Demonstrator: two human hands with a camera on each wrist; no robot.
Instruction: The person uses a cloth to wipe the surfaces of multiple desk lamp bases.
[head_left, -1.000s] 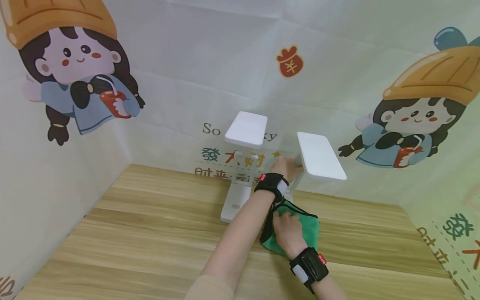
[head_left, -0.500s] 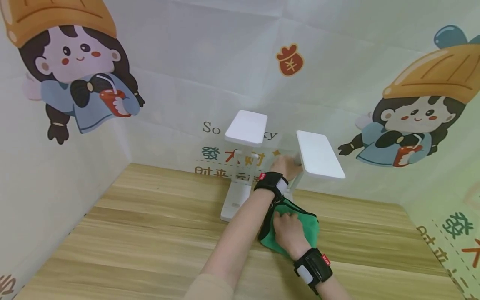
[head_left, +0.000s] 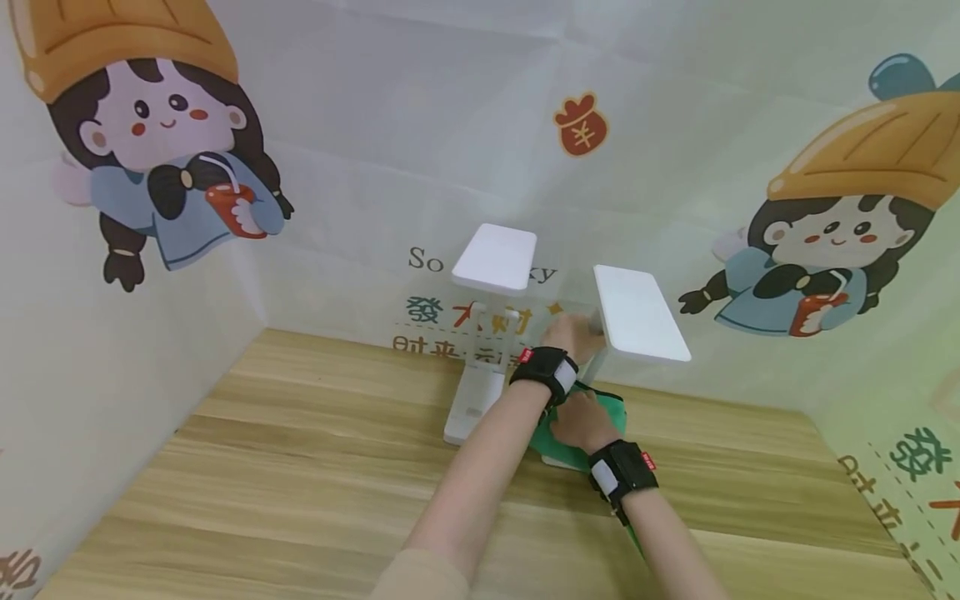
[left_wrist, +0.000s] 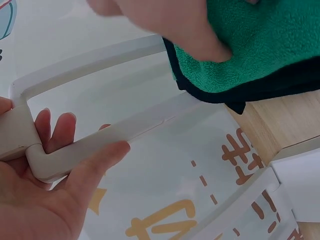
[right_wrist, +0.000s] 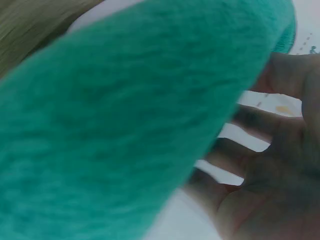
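A white desk lamp (head_left: 643,312) with a flat rectangular head stands right of the middle. My left hand (head_left: 573,336) grips the top of its two-bar stand just under the head; in the left wrist view, thumb and fingers wrap around the white bar (left_wrist: 117,127). Lower down, my right hand (head_left: 583,421) holds a green cloth (head_left: 558,450) with black edging against the stand's lower part, over the base. The right wrist view has the cloth (right_wrist: 115,115) filling much of the picture, with the bent fingers (right_wrist: 235,155) at its edge. The thumb is hidden there.
Close on the left stands a second white lamp (head_left: 495,257), its base (head_left: 472,400) beside my left forearm. Behind both hangs a pale printed backdrop (head_left: 352,208), which also rises at the left and right of the wooden tabletop (head_left: 285,500).
My right hand has moved forward with the cloth, towards the lamp's stand, and a pale edge of the base now shows under it. My left hand keeps its grip in the same place.
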